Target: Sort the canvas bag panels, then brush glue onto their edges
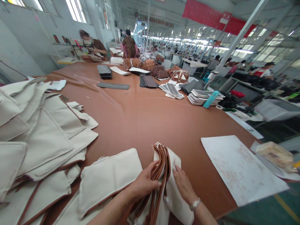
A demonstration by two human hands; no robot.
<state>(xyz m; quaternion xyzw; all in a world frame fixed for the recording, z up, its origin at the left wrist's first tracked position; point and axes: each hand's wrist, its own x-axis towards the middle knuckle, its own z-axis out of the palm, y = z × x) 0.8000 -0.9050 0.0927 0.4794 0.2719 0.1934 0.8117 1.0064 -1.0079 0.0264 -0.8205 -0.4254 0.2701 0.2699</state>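
You are holding the brown-piped canvas panels (161, 184) at the near edge of the table: your left hand (142, 184) is curling round them, gripping, while your right hand (184, 187) is lying open against the canvas. More canvas panels (39, 140) are lying leftward on the brown-topped cutting table (150, 125).

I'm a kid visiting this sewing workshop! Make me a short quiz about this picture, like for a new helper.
1. What colour is the trim on the cream canvas piece that the left hand and right hand touch?
2. True or false: the right hand wears a silver band on its wrist.
3. What lies on the brown table to the right of the hands? A) a white sheet B) a pair of scissors C) a red bucket

Key: 1 brown; 2 true; 3 A
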